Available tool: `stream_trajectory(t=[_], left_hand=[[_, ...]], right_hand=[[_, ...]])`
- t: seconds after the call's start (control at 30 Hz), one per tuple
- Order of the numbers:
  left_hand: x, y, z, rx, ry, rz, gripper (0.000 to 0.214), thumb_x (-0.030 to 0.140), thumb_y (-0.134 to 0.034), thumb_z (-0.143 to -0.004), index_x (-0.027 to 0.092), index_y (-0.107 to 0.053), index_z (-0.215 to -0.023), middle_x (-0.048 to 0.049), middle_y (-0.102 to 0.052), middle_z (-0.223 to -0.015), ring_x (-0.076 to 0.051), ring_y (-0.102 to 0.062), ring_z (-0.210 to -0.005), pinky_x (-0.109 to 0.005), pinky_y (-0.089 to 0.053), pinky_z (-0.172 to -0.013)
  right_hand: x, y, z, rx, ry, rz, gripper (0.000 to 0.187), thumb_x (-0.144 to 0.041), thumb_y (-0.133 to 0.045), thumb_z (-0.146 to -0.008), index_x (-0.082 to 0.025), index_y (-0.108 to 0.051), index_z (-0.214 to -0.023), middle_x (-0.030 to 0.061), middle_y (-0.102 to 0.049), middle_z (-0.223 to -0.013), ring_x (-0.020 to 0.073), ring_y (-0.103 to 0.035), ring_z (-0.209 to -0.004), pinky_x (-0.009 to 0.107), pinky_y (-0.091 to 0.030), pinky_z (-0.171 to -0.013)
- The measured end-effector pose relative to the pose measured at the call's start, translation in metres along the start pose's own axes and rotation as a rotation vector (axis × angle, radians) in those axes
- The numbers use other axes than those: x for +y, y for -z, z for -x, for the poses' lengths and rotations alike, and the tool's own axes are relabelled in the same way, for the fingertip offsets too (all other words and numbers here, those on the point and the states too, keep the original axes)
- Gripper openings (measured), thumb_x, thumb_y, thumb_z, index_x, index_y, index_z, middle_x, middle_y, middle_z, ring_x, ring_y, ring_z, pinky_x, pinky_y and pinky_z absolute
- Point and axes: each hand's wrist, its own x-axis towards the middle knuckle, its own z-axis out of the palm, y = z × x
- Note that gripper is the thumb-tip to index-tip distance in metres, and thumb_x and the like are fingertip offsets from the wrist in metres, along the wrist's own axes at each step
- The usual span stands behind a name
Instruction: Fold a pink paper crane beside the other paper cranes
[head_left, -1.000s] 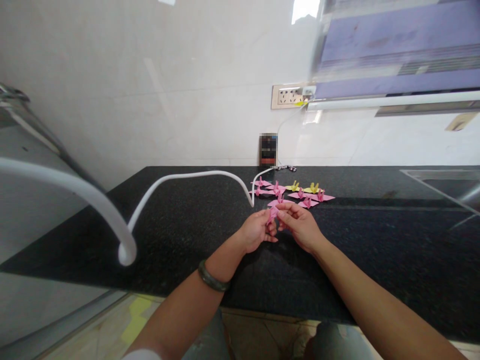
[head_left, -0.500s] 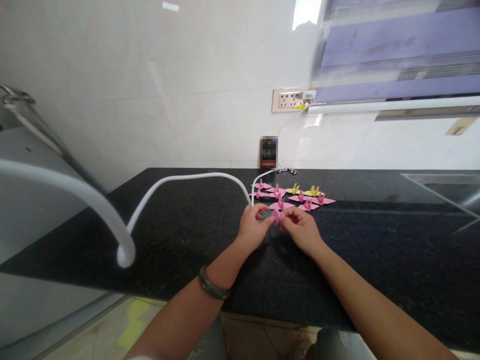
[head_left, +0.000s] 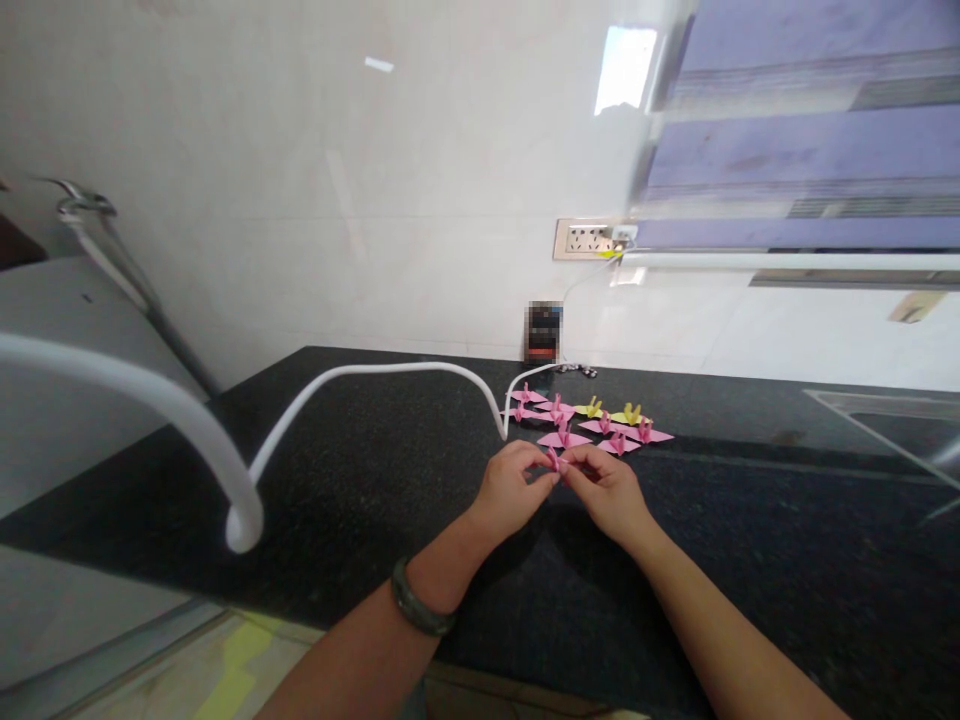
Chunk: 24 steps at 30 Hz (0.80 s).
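Note:
Between the fingertips of both hands is a small pink folded paper piece point(head_left: 553, 459), mostly covered by the fingers. My left hand point(head_left: 514, 487) pinches it from the left, and a dark bangle circles that forearm. From the right, my right hand point(head_left: 606, 490) pinches the same piece. Just beyond the fingers, several pink paper cranes point(head_left: 564, 437) lie in a loose group on the black countertop point(head_left: 375, 480). Among them, toward the back, sit two yellow paper cranes point(head_left: 631, 414).
A white bendy tube point(head_left: 390, 368) arches over the counter from the left. Against the tiled wall stands a phone-like device with a blurred screen point(head_left: 544, 332), below a wall socket point(head_left: 589, 240). The sink edge point(head_left: 862, 402) is at the right, a metal tap-like fixture point(head_left: 86, 205) at the far left.
The view has tilted up, so everything sits lower in the picture. Both hands have shifted their fingers on the pink paper, and less of it shows now.

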Motion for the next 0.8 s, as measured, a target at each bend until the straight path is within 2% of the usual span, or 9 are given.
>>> stream_trajectory(t=[0.2, 0.37, 0.5, 0.6, 0.67, 0.73, 0.8], left_hand=[[0.001, 0.003, -0.001, -0.027, -0.029, -0.128, 0.014, 0.023, -0.056, -0.066, 0.018, -0.058, -0.079, -0.0033, -0.057, -0.083, -0.015, -0.050, -0.083, -0.026, -0.043, -0.069], [0.003, 0.005, -0.001, -0.048, -0.043, -0.117, 0.014, 0.025, -0.049, -0.071, 0.019, -0.059, -0.080, -0.0039, -0.059, -0.084, -0.015, -0.051, -0.081, -0.027, -0.042, -0.071], [0.003, 0.004, -0.001, -0.029, -0.035, -0.103, 0.014, 0.022, -0.049, -0.071, 0.019, -0.059, -0.079, -0.0043, -0.059, -0.083, -0.015, -0.052, -0.080, -0.028, -0.042, -0.073], [0.000, 0.003, -0.002, 0.020, -0.062, -0.120, 0.010, 0.020, -0.054, -0.066, 0.019, -0.060, -0.074, -0.0056, -0.058, -0.094, -0.017, -0.050, -0.091, -0.032, -0.039, -0.082], [-0.003, 0.003, -0.003, 0.038, -0.076, -0.118, 0.008, 0.019, -0.055, -0.065, 0.018, -0.060, -0.071, -0.0062, -0.056, -0.101, -0.017, -0.048, -0.097, -0.033, -0.036, -0.087], [-0.006, 0.003, -0.003, 0.029, -0.074, -0.094, 0.008, 0.018, -0.053, -0.066, 0.018, -0.060, -0.070, -0.0063, -0.057, -0.103, -0.016, -0.049, -0.098, -0.033, -0.036, -0.088], [-0.008, 0.003, -0.003, 0.020, -0.058, -0.068, 0.010, 0.017, -0.052, -0.068, 0.018, -0.060, -0.071, -0.0061, -0.057, -0.102, -0.015, -0.050, -0.097, -0.031, -0.037, -0.087]], right_hand=[[0.004, 0.003, -0.001, -0.064, 0.037, 0.022, 0.015, -0.029, -0.049, -0.074, -0.017, -0.056, -0.072, 0.0020, -0.054, -0.068, 0.0130, -0.049, -0.064, 0.024, -0.039, -0.060], [0.005, 0.006, 0.000, -0.093, 0.057, 0.022, 0.015, -0.030, -0.046, -0.076, -0.018, -0.055, -0.074, 0.0005, -0.051, -0.065, 0.0125, -0.047, -0.061, 0.024, -0.038, -0.058], [0.003, 0.006, -0.001, -0.121, 0.083, 0.040, 0.014, -0.029, -0.045, -0.077, -0.019, -0.054, -0.074, 0.0004, -0.051, -0.066, 0.0128, -0.047, -0.063, 0.025, -0.038, -0.059], [0.003, 0.003, -0.001, -0.140, 0.104, 0.057, 0.014, -0.028, -0.044, -0.078, -0.019, -0.053, -0.074, 0.0007, -0.051, -0.067, 0.0128, -0.047, -0.063, 0.025, -0.038, -0.060], [0.003, 0.000, 0.000, -0.145, 0.094, 0.045, 0.014, -0.027, -0.043, -0.078, -0.019, -0.052, -0.085, 0.0010, -0.051, -0.070, 0.0128, -0.047, -0.063, 0.025, -0.039, -0.060], [0.003, -0.003, 0.000, -0.132, 0.088, 0.042, 0.025, -0.025, -0.042, -0.079, -0.020, -0.046, -0.103, 0.0025, -0.053, -0.078, 0.0133, -0.049, -0.065, 0.027, -0.041, -0.062], [0.004, -0.005, 0.000, -0.121, 0.124, 0.072, 0.034, -0.023, -0.042, -0.078, -0.021, -0.041, -0.112, 0.0050, -0.053, -0.088, 0.0148, -0.050, -0.074, 0.029, -0.041, -0.069]])
